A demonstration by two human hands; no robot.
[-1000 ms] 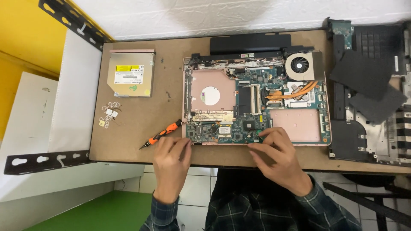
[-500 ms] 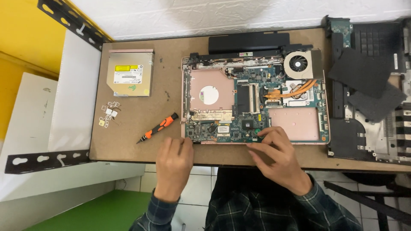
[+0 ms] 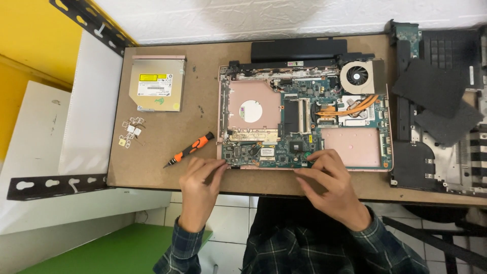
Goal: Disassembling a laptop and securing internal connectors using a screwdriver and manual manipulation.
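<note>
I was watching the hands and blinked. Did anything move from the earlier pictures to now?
The left hand came off the orange screwdriver it lay against a second ago; its fingers now touch the front left corner of the opened laptop. The screwdriver lies free on the table, about where it was. The right hand stayed at the laptop's front edge. The disc drive did not move.

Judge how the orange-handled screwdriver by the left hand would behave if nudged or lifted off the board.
The orange-handled screwdriver looks slim and round-bodied, so a nudge would probably roll it across the flat brown board. It seems small and light, likely stiff, and easy to lift. It lies free, just beyond the left hand, with nothing beside it to stop it.
</note>
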